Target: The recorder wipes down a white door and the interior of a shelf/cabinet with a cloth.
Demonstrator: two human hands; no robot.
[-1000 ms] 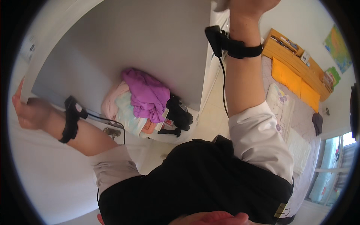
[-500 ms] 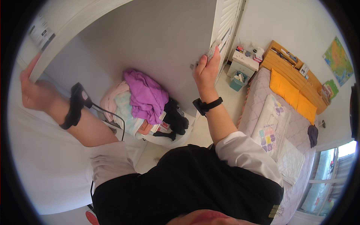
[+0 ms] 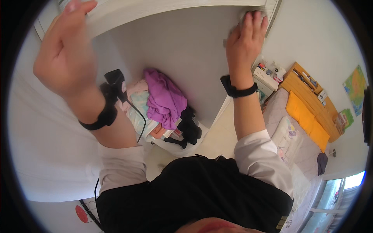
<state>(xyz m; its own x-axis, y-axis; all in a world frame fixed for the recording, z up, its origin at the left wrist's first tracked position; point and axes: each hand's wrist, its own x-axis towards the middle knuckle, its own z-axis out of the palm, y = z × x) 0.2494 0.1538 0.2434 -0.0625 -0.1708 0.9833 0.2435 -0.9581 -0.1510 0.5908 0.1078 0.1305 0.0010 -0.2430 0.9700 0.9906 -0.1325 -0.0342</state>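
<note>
Stretched up at the upper right, my right hand (image 3: 245,46) presses a grey cloth (image 3: 248,14) against the white louvred edge beside a large grey panel (image 3: 182,42). Its fingers lie over the cloth and hide most of it. My left hand (image 3: 66,54) is raised at the upper left, slightly blurred, in front of the white frame (image 3: 116,17). Thumb and a finger stand apart there with nothing visible between them; the top of this hand reaches the picture's edge. Each wrist wears a black strap, the left one with a cable.
Below the panel, a heap of clothes with a purple garment (image 3: 165,99) and black cloth items (image 3: 189,128) fills a white container (image 3: 171,147). To the right stand a white bedside cabinet (image 3: 266,79) and a bed with orange cushions (image 3: 307,116). White fabric (image 3: 50,155) hangs at left.
My left hand has come off the white frame edge and moved up and right. My right hand has moved up and right with the grey cloth. The view has shifted slightly.
</note>
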